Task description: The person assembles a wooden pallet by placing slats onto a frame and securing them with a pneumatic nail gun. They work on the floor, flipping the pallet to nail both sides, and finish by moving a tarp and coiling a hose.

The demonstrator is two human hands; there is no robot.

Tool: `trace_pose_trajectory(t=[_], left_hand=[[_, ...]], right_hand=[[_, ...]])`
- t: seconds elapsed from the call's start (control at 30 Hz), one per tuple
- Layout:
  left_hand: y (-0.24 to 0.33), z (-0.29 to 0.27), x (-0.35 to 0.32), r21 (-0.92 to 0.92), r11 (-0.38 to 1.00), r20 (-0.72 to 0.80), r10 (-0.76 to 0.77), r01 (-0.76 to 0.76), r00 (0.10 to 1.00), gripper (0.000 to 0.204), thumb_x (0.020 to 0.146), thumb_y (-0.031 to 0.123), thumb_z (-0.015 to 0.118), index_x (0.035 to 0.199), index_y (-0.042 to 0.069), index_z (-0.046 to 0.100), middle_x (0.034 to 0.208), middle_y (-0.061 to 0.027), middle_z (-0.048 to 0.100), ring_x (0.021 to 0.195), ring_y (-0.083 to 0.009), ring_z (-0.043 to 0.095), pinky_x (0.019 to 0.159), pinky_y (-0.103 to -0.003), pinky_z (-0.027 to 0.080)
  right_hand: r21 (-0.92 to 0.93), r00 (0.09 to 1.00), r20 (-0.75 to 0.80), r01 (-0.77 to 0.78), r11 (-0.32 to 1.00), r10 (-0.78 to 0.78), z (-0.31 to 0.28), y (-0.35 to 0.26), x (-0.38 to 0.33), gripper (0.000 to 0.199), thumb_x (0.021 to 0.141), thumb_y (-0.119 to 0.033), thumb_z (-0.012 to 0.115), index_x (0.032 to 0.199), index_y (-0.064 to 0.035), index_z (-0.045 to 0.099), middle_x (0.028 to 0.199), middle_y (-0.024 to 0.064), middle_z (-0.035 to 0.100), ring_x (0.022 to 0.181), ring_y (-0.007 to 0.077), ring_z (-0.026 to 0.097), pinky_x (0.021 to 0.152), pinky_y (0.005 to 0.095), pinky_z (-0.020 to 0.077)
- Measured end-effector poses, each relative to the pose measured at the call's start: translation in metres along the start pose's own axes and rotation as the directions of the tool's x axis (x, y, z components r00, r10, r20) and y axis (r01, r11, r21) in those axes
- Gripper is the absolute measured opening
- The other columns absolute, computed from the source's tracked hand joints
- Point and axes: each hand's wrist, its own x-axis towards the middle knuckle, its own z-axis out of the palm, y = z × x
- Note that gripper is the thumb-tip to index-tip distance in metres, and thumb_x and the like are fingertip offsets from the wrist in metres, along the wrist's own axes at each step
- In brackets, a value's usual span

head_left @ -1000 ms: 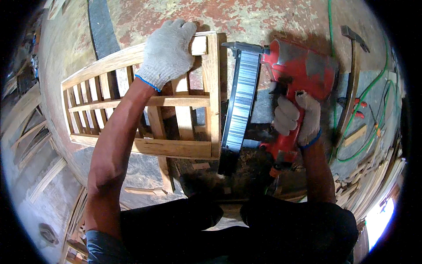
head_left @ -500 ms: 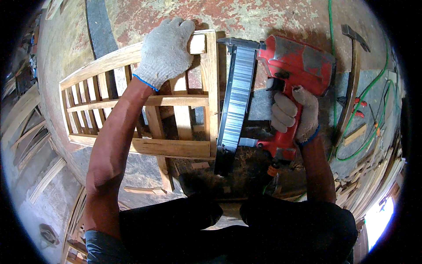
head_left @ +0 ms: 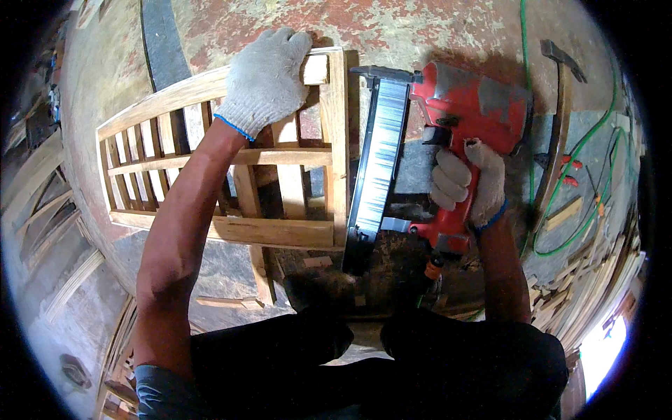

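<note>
A slatted wooden frame (head_left: 273, 233) lies on the floor at left of centre, with a crosspiece along its middle and an upright at its right end. My left hand (head_left: 267, 82), in a grey-white knit glove with a blue cuff, is closed over the far rail near the right corner. In my gloved right hand (head_left: 476, 180) is the handle of a red nail gun (head_left: 476, 105). Its long magazine (head_left: 381, 150) stands just right of the frame's end. The nose (head_left: 381, 72) points left toward the far right corner, apart from the wood by a small gap.
Right of the nail gun lies a hammer (head_left: 561, 126) with a long handle. A green hose (head_left: 577, 155) loops around there, near small red pieces (head_left: 570, 180). Wood strips (head_left: 595, 290) are piled at the lower right, and more pieces (head_left: 42, 203) lie along the left.
The nail gun in my right hand has shifted slightly nearer to me, its nose lower beside the frame's corner. My left hand keeps its place on the frame.
</note>
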Motion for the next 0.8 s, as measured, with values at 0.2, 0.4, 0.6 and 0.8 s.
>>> trace_pose_trajectory(t=[0.2,0.4,0.6,0.8], left_hand=[[-0.006,0.005,0.001,0.014,0.999,-0.028,0.038,-0.038,0.999,0.038,0.072,0.013,0.073,0.107,0.005,0.058,0.104,-0.0157,0.062,0.102,-0.0391,0.061,0.086,-0.048,0.052],[-0.001,-0.001,0.001,0.055,0.998,0.026,-0.002,0.001,1.000,0.040,0.073,0.015,0.072,0.111,0.005,0.063,0.109,-0.0162,0.064,0.108,-0.0361,0.062,0.090,-0.045,0.054],[-0.004,0.006,-0.002,0.006,0.999,-0.056,0.040,-0.039,0.998,0.039,0.075,0.012,0.071,0.112,0.006,0.059,0.107,-0.0162,0.061,0.104,-0.0385,0.061,0.087,-0.047,0.053],[-0.005,0.006,-0.001,0.051,0.998,-0.039,0.039,-0.037,0.998,0.051,0.069,0.018,0.079,0.115,0.006,0.059,0.109,-0.0147,0.061,0.105,-0.0372,0.061,0.089,-0.046,0.053]], right_hand=[[0.063,0.997,0.053,0.051,0.997,-0.054,0.002,0.010,-0.003,0.031,0.093,-0.037,0.059,0.102,-0.0070,0.057,0.057,-0.0028,0.041,0.044,0.0132,0.041,0.042,0.0329,0.0368],[0.106,0.998,0.032,0.056,0.993,-0.060,0.003,0.011,-0.002,0.042,0.095,-0.036,0.059,0.122,-0.0050,0.054,0.058,-0.0034,0.041,0.045,0.0125,0.042,0.042,0.0328,0.0378],[0.118,0.999,0.028,0.037,0.992,-0.040,0.003,0.011,-0.003,0.045,0.096,-0.035,0.057,0.128,-0.0037,0.052,0.058,-0.0036,0.040,0.045,0.0126,0.042,0.042,0.0330,0.0380],[0.083,0.999,-0.002,0.044,0.996,-0.044,0.005,0.010,-0.005,0.044,0.096,-0.035,0.056,0.127,-0.0044,0.053,0.057,-0.0036,0.039,0.045,0.0129,0.041,0.042,0.0334,0.0381]])
